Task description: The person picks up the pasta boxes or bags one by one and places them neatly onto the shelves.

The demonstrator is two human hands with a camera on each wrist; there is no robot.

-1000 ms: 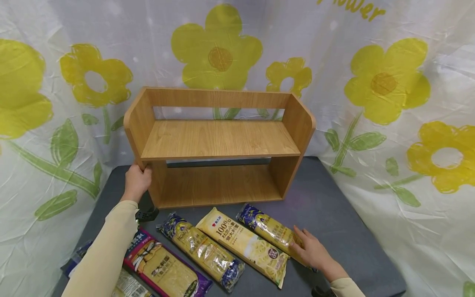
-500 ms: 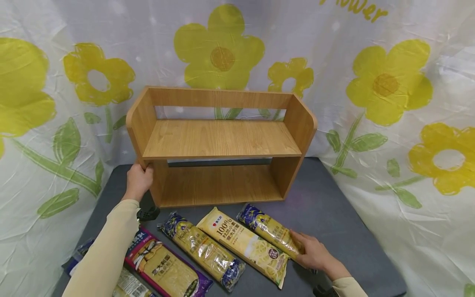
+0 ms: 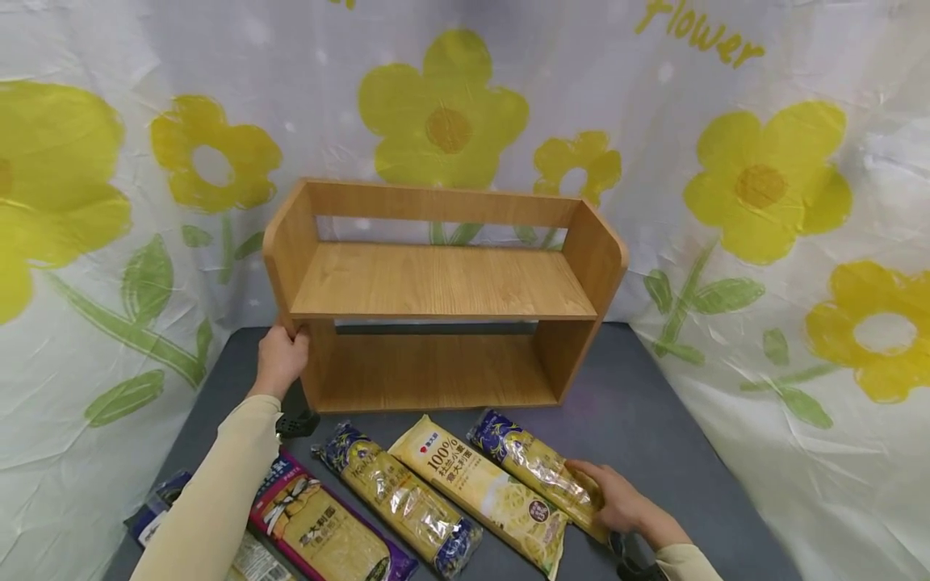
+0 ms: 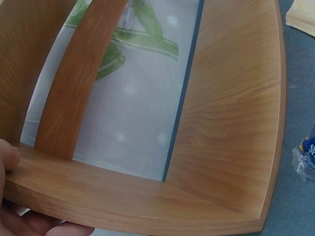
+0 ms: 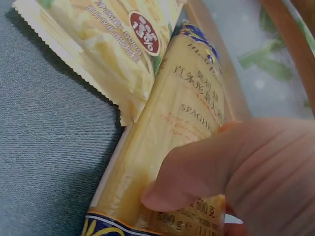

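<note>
A two-tier wooden shelf (image 3: 445, 281) stands on the dark table, and my left hand (image 3: 281, 361) grips the edge of its left side panel. In the left wrist view, the thumb and curled fingers (image 4: 37, 223) lie on either side of that panel (image 4: 133, 199). At the right, my right hand (image 3: 617, 502) grips the lower end of a yellow-and-blue spaghetti pack (image 3: 538, 464). The right wrist view shows the thumb (image 5: 172, 184) pressed on the pack's printed front; the other fingers are mostly hidden beneath it.
Left of the held pack lie a cream pasta pack (image 3: 479, 492), another blue-and-gold pack (image 3: 400, 492) and a purple-red pasta pack (image 3: 327, 524). More packs (image 3: 254, 561) are partly hidden under my left sleeve. A flower-print curtain (image 3: 654, 202) hangs around the table.
My right hand's fingers, outstretched over the spaghetti pack a second ago, have closed round its lower end. My left hand keeps its hold on the shelf. The head view has tilted up slightly.
</note>
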